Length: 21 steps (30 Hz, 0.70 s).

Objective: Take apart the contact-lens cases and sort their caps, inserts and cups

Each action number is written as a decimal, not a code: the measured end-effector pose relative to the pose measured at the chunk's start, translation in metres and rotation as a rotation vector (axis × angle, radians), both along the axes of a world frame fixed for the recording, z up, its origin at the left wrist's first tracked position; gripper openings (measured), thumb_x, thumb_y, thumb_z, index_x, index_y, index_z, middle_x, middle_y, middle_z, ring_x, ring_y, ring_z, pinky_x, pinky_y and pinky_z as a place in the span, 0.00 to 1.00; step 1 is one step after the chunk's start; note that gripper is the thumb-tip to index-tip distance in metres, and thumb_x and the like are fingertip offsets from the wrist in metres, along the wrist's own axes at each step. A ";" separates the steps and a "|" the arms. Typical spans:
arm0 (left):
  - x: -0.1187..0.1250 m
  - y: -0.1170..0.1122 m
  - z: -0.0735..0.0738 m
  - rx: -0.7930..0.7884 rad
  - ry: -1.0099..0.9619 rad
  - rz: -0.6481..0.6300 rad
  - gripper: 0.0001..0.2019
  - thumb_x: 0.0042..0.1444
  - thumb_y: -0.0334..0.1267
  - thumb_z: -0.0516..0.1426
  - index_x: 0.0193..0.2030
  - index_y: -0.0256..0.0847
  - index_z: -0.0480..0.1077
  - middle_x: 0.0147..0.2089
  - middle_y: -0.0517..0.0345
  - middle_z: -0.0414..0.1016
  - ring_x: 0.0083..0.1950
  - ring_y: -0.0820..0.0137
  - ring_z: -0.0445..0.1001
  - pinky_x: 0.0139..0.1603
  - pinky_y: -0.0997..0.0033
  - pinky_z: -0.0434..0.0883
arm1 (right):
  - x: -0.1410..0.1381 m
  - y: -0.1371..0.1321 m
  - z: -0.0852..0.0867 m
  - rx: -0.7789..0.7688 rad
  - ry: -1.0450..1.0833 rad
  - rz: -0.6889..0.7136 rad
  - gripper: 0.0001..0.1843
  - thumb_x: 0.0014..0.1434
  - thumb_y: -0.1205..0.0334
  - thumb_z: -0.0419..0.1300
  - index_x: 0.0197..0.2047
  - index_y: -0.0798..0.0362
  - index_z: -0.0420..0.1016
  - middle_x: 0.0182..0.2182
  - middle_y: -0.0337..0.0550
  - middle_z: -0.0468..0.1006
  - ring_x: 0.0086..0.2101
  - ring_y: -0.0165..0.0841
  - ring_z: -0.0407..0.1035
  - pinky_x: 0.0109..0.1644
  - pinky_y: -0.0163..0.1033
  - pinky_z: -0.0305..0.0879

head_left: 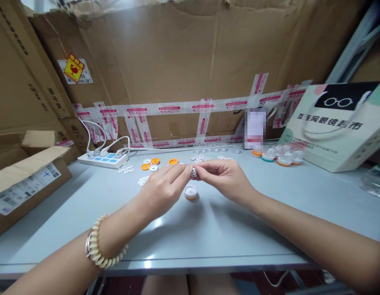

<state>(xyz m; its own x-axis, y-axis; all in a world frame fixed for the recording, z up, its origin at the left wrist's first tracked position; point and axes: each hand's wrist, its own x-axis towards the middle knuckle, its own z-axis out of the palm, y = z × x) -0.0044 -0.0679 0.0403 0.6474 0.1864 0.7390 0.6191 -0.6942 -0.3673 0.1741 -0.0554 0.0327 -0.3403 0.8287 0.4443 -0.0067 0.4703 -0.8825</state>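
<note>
My left hand (165, 184) and my right hand (227, 176) meet over the middle of the table. Their fingertips pinch a small white piece with dark marks (194, 172) between them; its kind is too small to make out. Just below the hands stands a small round container (191, 191), white inside with an orange base. Behind the right hand lies a heap of small white pieces with dark marks (200, 159). Near the left hand are orange round caps (154, 161), white round caps (153, 168) and a pile of small white discs (143, 180).
A white power strip (103, 160) with plugs and an open cardboard box (30, 176) are at the left. Clear round cups (214, 147) line the back. Assembled round containers (283, 159) sit beside a paper bag (340, 139) at the right. A large cardboard sheet (177, 61) stands behind.
</note>
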 end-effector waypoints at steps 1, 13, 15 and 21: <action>0.000 0.000 0.000 0.000 0.005 0.007 0.06 0.58 0.27 0.52 0.41 0.33 0.65 0.36 0.52 0.75 0.35 0.69 0.74 0.34 0.71 0.72 | 0.000 -0.001 0.000 0.008 -0.009 -0.004 0.12 0.53 0.57 0.59 0.39 0.51 0.79 0.33 0.42 0.81 0.37 0.36 0.75 0.44 0.42 0.72; 0.002 -0.002 -0.004 -0.020 0.071 0.059 0.08 0.60 0.27 0.47 0.40 0.33 0.67 0.34 0.50 0.74 0.35 0.68 0.73 0.34 0.70 0.72 | -0.007 -0.004 -0.001 0.060 -0.118 -0.131 0.10 0.51 0.63 0.59 0.36 0.52 0.79 0.30 0.42 0.80 0.33 0.35 0.74 0.38 0.41 0.72; 0.002 0.001 -0.002 -0.033 0.074 0.056 0.08 0.60 0.27 0.47 0.39 0.33 0.67 0.32 0.52 0.73 0.32 0.69 0.72 0.32 0.71 0.71 | -0.006 -0.002 -0.001 0.034 -0.099 -0.115 0.10 0.51 0.62 0.59 0.36 0.53 0.79 0.30 0.42 0.80 0.33 0.35 0.74 0.39 0.41 0.72; -0.001 0.018 0.012 -0.088 0.200 0.001 0.07 0.59 0.26 0.48 0.37 0.34 0.67 0.29 0.55 0.72 0.28 0.71 0.70 0.25 0.73 0.66 | -0.003 0.008 -0.001 -0.079 0.036 -0.034 0.10 0.52 0.59 0.60 0.36 0.53 0.79 0.29 0.42 0.80 0.33 0.34 0.75 0.40 0.40 0.72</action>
<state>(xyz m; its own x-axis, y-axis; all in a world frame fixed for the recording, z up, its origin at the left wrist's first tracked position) -0.0055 -0.0496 0.0524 0.7792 0.2450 0.5769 0.5405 -0.7287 -0.4206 0.1709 -0.0478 0.0312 -0.2966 0.8725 0.3883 -0.0249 0.3994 -0.9164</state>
